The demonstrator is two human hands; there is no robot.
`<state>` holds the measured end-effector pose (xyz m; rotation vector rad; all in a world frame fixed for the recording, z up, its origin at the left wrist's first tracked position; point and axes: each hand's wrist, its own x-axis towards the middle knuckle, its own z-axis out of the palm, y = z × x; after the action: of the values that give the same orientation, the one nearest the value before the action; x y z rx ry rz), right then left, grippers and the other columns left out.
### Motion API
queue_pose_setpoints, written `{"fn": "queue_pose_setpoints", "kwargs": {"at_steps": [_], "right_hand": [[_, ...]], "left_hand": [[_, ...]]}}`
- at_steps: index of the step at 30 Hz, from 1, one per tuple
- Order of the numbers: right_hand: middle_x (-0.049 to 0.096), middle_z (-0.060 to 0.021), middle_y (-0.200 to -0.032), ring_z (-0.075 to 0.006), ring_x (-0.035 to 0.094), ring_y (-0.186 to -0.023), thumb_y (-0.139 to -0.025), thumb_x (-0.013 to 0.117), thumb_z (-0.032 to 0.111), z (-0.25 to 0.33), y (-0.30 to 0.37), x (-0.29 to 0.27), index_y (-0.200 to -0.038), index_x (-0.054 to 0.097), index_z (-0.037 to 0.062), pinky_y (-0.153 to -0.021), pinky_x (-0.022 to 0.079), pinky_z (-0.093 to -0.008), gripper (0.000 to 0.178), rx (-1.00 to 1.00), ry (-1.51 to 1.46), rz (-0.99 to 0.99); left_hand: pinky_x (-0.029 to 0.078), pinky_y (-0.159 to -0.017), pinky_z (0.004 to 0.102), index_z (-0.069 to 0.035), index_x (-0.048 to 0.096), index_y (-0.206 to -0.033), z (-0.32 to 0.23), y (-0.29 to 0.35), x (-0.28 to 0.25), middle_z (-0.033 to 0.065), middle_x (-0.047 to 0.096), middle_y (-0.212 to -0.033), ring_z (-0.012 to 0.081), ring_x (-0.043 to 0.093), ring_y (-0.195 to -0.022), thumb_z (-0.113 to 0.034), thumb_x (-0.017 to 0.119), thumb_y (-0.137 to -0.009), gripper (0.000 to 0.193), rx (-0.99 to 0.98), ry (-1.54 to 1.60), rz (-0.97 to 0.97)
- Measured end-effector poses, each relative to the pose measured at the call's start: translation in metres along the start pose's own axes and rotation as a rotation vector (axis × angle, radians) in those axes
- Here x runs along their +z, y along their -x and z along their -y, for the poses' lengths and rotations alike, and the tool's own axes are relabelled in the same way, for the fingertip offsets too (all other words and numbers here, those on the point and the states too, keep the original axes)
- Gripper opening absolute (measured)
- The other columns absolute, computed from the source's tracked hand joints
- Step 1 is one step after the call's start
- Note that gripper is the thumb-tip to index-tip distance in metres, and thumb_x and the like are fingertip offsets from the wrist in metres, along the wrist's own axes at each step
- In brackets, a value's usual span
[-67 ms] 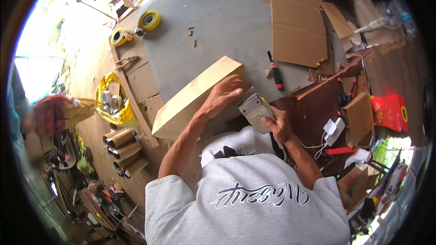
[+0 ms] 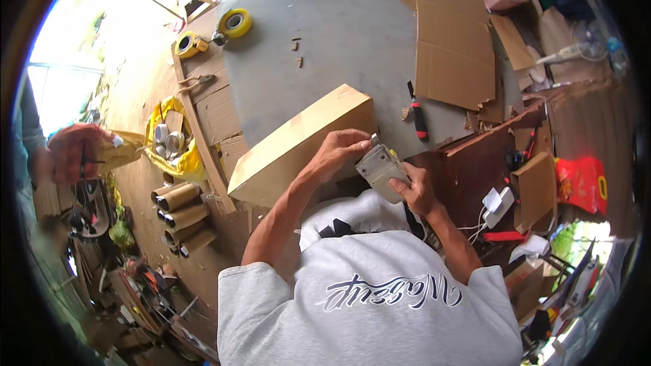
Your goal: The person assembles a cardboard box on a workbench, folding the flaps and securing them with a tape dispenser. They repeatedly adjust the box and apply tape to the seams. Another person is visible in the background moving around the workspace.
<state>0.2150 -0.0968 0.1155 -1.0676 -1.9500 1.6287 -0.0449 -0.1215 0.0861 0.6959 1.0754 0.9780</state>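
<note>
A boxy grey metal tool point(image 2: 381, 172) with rivets and a small yellow part sits in my right hand point(image 2: 416, 191), the fingers wrapped round its side and the thumb on top. My left hand point(image 2: 336, 152) is at the tool's far end, its fingertips drawn together beside a small metal tip. Whether they grip that tip or something tiny, I cannot make out. Just beyond my left hand, a long closed cardboard box point(image 2: 298, 129) lies slantwise on the table's near side.
A grey worktop point(image 2: 325, 34) bears flattened cardboard point(image 2: 454, 47), a red-black screwdriver-like tool point(image 2: 418, 119), pliers point(image 2: 197, 83) and yellow tape rolls point(image 2: 234, 22). A yellow bag of rolls point(image 2: 183, 163) and cardboard tubes point(image 2: 183, 217) are at left. A white power strip point(image 2: 498, 207) is at right.
My left hand has moved from above the box's end to the tool's far end, and its fingers have drawn together. The tool stays in my right hand. The view has shifted slightly.
</note>
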Motion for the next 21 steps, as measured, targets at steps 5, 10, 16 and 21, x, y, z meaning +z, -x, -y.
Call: {"fn": "queue_pose_setpoints", "kwargs": {"at_steps": [5,10,16,21], "right_hand": [[0.070,-0.0161,-0.083,-0.0206,0.064,-0.075,-0.095,0.066,0.039,-0.007,-0.008,0.008,-0.101,0.065,-0.0055,-0.070,0.051,-0.0372,0.045,0.067,-0.052,0.045],[0.065,-0.0104,-0.075,-0.0165,0.058,-0.072,-0.095,0.064,0.043,-0.014,-0.030,0.026,-0.093,0.066,-0.0053,-0.066,0.048,-0.0357,0.048,0.187,-0.172,0.015],[0.060,-0.0080,-0.070,-0.0145,0.053,-0.069,-0.096,0.061,0.050,-0.028,-0.070,0.034,-0.085,0.065,-0.0041,-0.063,0.044,-0.0346,0.055,0.221,-0.186,-0.053],[0.065,-0.0092,-0.075,-0.0168,0.057,-0.071,-0.093,0.062,0.053,-0.046,-0.052,0.019,-0.092,0.069,-0.0049,-0.068,0.047,-0.0346,0.058,0.266,-0.108,-0.064]], "left_hand": [[0.051,-0.069,0.0254,0.002,0.074,-0.092,0.013,0.011,0.004,0.0020,0.071,-0.081,0.0082,0.061,-0.076,-0.019,0.076,-0.093,0.021,0.064,-0.045,-0.214],[0.052,-0.069,0.0287,0.002,0.075,-0.094,0.001,-0.010,-0.012,0.0078,0.071,-0.078,0.0120,0.063,-0.074,-0.010,0.074,-0.089,0.013,0.217,-0.415,-0.369],[0.050,-0.066,0.0317,-0.002,0.075,-0.088,-0.033,-0.052,-0.049,0.0088,0.071,-0.076,0.0145,0.063,-0.070,-0.012,0.076,-0.085,0.011,0.368,-0.686,-0.513],[0.048,-0.066,0.0334,-0.002,0.076,-0.088,-0.025,-0.090,-0.077,0.0104,0.068,-0.077,0.0175,0.061,-0.070,-0.014,0.076,-0.084,0.013,0.353,-0.700,-0.587]]}}
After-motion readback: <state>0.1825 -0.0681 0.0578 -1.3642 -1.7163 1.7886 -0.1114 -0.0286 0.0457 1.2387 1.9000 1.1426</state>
